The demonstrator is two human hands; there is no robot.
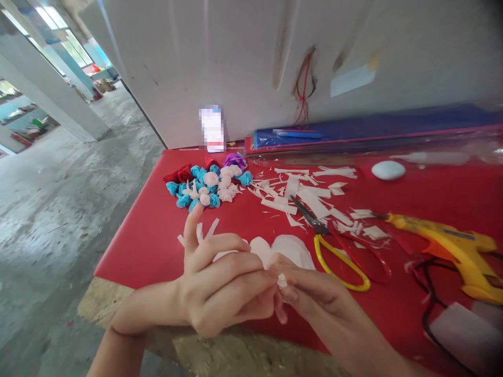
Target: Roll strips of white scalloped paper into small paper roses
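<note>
Between the thumb and forefinger of my right hand (322, 298) shows the crumpled tip of a small white paper piece (282, 281). My left hand (228, 283) is curled against the same piece, with one finger raised; its thumb and the grip itself are partly hidden. White petal-shaped paper cutouts (293, 248) lie just behind my hands, partly covered by them. Scissors (322, 230) with one yellow and one red handle rest right of the cutouts. Beyond my raised finger sits a cluster of blue paper flowers (214, 200), mixed with pale pink, red and purple ones.
White paper scraps (314, 201) are strewn over the red tabletop (141, 230). A yellow glue gun (444, 235) with a dark cord lies at the right. A white egg-shaped object (388, 170) sits behind it. A phone (212, 128) leans against the pale back panel (243, 63).
</note>
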